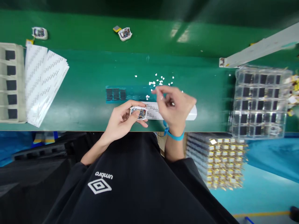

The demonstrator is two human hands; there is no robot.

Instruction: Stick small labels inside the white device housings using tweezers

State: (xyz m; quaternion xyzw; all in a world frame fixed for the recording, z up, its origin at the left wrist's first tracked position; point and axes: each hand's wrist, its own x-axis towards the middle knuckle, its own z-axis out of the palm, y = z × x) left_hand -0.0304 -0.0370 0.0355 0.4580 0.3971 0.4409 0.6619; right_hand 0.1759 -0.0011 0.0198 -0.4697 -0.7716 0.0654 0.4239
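Observation:
My left hand (125, 118) is closed around a small white device casing (144, 109) with its circuit board exposed, holding it at the table's front edge. The thumb rests over the board. My right hand (174, 104), with a blue strap (175, 137) at the wrist, is raised to the right of the casing with thumb and index finger pinched together. Whatever is between those fingertips is too small to make out. Beneath the hands lies a white printed sheet (153, 112), partly covered. Scattered white bits (161, 82) lie just beyond the right hand.
A blue sheet with black strips (116, 94) lies behind my left hand. Two more open casings (125, 33) sit farther back. On the left are printed sheets (44, 77) and a beige tray (20, 84); on the right, clear trays (260, 102) and a white bar (261, 49).

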